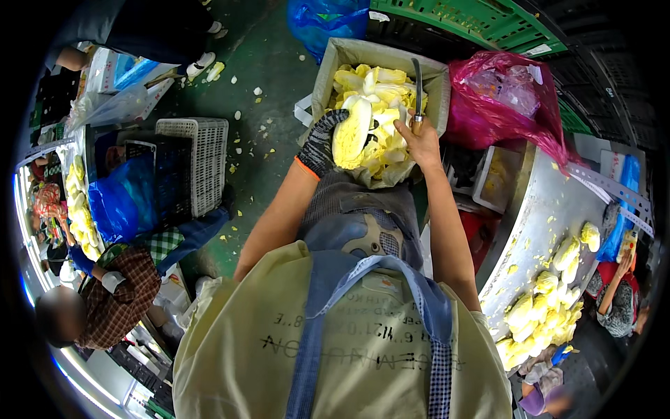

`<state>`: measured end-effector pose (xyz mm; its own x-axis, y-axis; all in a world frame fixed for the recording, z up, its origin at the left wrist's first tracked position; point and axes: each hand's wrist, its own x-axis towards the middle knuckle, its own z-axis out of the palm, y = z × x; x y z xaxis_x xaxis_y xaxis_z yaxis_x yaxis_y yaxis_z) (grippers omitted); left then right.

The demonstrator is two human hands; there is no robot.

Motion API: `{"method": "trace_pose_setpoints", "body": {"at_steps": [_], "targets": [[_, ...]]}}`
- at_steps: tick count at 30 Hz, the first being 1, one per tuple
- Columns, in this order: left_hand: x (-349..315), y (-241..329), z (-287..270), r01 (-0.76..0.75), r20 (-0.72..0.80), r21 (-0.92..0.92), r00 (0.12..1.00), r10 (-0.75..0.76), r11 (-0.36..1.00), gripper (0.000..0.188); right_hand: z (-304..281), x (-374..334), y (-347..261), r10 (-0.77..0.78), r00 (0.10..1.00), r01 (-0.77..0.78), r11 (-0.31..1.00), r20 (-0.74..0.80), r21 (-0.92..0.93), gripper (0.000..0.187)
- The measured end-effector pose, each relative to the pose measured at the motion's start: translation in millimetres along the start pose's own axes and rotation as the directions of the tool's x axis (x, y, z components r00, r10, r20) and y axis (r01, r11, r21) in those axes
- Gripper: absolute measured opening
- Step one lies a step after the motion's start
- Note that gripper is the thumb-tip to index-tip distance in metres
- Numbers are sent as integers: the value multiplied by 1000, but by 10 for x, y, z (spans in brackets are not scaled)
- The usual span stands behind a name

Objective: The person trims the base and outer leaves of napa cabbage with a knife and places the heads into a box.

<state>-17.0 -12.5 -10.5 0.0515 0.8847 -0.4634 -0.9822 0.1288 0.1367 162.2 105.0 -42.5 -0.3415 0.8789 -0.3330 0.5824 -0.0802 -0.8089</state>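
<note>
My left hand [322, 145], in a dark knit glove with an orange cuff, is closed around a pale yellow napa cabbage [351, 136]. Dark glove fingertips show past its right side. Bare, my right hand [423, 145] grips a knife [419, 87] by its light handle, its long curved blade pointing away from me. Both hands are over a lined bin [436, 80] in front of my legs. Loose yellow and white cabbage leaves [377, 78] fill much of it. The blade stands apart from the held cabbage, near the bin's right side.
On my right, a metal table [513, 241] carries a pile of cabbages [541, 314]. A pink plastic bag [481, 112] adjoins the bin; a blue bag [324, 28] lies beyond it. White [209, 164] and green crates [481, 21] stand around. Leaf scraps litter the floor. Co-workers occupy both sides.
</note>
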Motion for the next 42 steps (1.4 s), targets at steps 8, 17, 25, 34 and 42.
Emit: {"method": "trace_pose_setpoints", "body": {"at_steps": [8, 17, 25, 34, 42], "targets": [[124, -109, -51, -148, -117, 195, 978, 173, 970, 34, 59, -260, -368, -131, 965, 16, 895, 228, 445, 29], [221, -177, -166, -249, 35, 618, 956, 291, 745, 45, 65, -278, -417, -122, 956, 44, 959, 266, 280, 33], [133, -94, 33, -119, -2, 863, 971, 237, 492, 49, 62, -247, -338, -105, 954, 79, 992, 282, 102, 26], [169, -36, -159, -27, -101, 316, 993, 62, 948, 32, 27, -212, -329, 60, 949, -244, 761, 309, 601, 19], [146, 108, -172, -75, -26, -87, 997, 73, 993, 44, 20, -116, -200, -119, 987, 126, 990, 107, -62, 36]]}}
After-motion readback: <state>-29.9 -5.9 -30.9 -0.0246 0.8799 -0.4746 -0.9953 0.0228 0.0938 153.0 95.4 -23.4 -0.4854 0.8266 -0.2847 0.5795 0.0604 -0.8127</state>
